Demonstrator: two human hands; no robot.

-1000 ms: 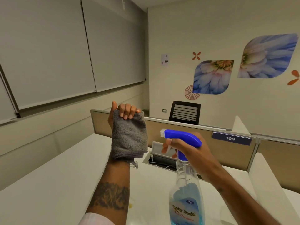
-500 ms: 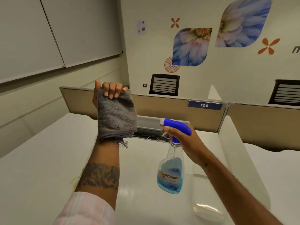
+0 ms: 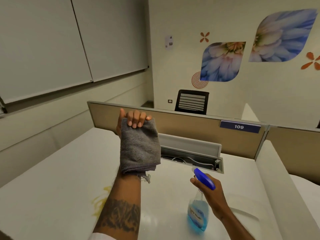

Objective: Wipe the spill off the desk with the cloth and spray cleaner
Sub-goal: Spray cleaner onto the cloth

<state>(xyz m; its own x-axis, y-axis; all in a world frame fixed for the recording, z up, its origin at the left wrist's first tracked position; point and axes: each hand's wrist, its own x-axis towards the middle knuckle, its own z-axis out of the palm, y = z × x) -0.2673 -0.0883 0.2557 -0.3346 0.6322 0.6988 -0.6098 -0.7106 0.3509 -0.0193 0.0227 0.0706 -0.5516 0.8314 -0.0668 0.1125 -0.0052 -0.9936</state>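
My left hand [image 3: 133,119] is raised above the white desk [image 3: 57,179], its fingers closed over the top of a folded grey cloth [image 3: 139,148] that hangs down over the palm and wrist. My right hand [image 3: 210,193] grips the blue trigger head of a clear spray bottle [image 3: 198,215] with blue liquid, low over the desk at the right. A yellow spill [image 3: 100,201] lies on the desk just left of my left forearm, which hides part of it.
An open cable tray with a raised lid [image 3: 191,153] sits at the desk's back edge. Behind it runs a tan partition [image 3: 190,127] with a sign reading 109 [image 3: 239,126]. A white divider [image 3: 280,196] borders the desk's right side. A black chair [image 3: 191,103] stands beyond.
The right hand has lowered the spray bottle toward the desk. The left hand keeps the cloth raised. The view has shifted, and the yellow spill now shows beside the left forearm.
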